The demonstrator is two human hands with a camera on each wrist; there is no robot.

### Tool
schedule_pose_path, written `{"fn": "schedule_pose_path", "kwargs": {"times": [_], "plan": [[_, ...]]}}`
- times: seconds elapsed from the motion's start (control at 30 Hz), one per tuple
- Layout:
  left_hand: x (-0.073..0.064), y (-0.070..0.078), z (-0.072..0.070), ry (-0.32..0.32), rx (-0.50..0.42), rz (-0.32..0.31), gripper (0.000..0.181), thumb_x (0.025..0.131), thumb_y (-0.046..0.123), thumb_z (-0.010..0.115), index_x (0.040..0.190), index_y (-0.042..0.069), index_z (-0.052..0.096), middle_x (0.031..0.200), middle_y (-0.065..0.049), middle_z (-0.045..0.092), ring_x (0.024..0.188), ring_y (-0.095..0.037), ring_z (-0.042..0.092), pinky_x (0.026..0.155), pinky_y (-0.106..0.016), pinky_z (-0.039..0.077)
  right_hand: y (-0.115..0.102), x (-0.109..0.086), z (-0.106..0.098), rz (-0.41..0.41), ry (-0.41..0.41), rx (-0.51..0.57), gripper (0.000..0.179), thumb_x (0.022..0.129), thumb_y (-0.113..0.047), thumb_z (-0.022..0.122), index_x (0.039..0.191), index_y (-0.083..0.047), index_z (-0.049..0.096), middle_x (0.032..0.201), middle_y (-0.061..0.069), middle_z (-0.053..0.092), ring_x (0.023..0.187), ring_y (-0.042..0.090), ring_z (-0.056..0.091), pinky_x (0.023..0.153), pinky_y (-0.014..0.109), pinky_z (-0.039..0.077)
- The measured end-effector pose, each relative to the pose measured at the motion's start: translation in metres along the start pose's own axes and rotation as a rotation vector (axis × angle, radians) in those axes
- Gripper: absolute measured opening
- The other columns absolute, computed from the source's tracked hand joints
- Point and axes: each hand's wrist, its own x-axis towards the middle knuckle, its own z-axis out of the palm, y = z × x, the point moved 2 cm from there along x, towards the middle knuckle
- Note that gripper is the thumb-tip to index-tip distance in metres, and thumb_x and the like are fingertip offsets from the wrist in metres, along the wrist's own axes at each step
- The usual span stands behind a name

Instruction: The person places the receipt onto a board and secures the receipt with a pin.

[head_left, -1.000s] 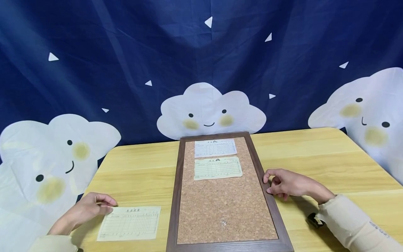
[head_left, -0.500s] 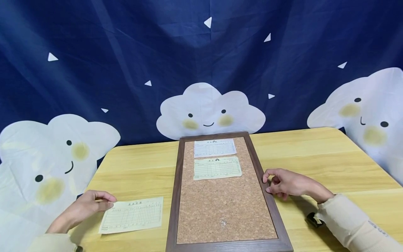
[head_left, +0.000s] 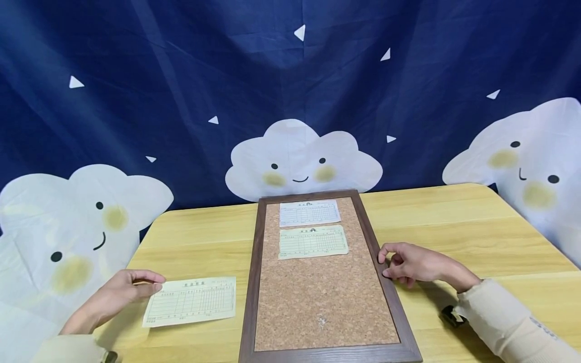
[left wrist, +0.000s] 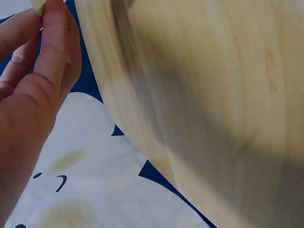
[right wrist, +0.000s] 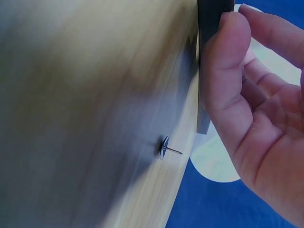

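Note:
Between thumb and fingers my left hand (head_left: pixel 119 297) pinches a pale yellow printed slip (head_left: pixel 195 302) by its upper left corner. The slip is raised at a slant over the table; only its corner (left wrist: pixel 39 5) shows in the left wrist view. A cork board (head_left: pixel 327 302) with a dark brown wooden frame lies in the middle, and a white slip (head_left: pixel 309 214) and a yellow slip (head_left: pixel 313 242) are on its upper part. My right hand (head_left: pixel 415 262) holds the board's right frame edge with thumb and index finger; the other fingers are curled.
A thumbtack (right wrist: pixel 164 148) lies point up on the wooden table (right wrist: pixel 85 118), near my right hand. Some small shiny spot (head_left: pixel 322 321) shows low on the cork. Behind the table hangs a dark blue cloth (head_left: pixel 181 75) with white clouds.
My left hand has lifted the slip from the table and moved slightly up and away. The slip now tilts upward. The right hand and the board have stayed put.

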Motion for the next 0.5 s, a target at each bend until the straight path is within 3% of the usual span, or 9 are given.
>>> {"fn": "schedule_pose_path", "kwargs": {"times": [0.5], "plan": [[0.0018,0.0071,-0.0039,-0.011,-0.062,0.047,0.040,0.098,0.020,0.065,0.121,-0.012,0.061,0.105,-0.006,0.071,0.094,-0.007,0.062,0.081,-0.028,0.052,0.0027,0.0006,-0.0002,-0.017,-0.014,0.017,0.014,0.097,-0.004,0.061,0.106,0.000,0.051,0.069,0.003,0.050,0.058,0.014,0.048,0.049,0.024,0.042]]}}
